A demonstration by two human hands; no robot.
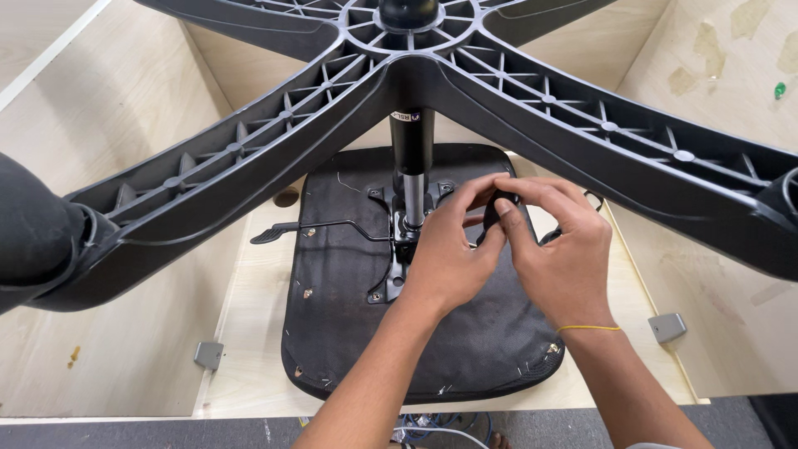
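At the far left, a black caster [33, 233] is seen on the end of one arm of the black star-shaped chair base [274, 125], which is held upside down above the work. Below it, a light wooden desk [133, 108] with raised side panels carries the upturned chair seat [349, 333], its underside covered in dark fabric stapled along the edge. A black adjustment lever [287, 233] is seen sticking out to the left from the metal mechanism plate [399, 258] at the seat's middle, from which the gas lift cylinder [412, 158] rises to the base hub. The left hand [445, 258] is closed, its fingertips pinched on a small black knob [499, 208] just right of the cylinder. The right hand [557, 249], with a yellow band [588, 328] on the wrist, is closed on the same knob from the other side. Grey metal brackets [667, 326] are fixed to the desk panels.
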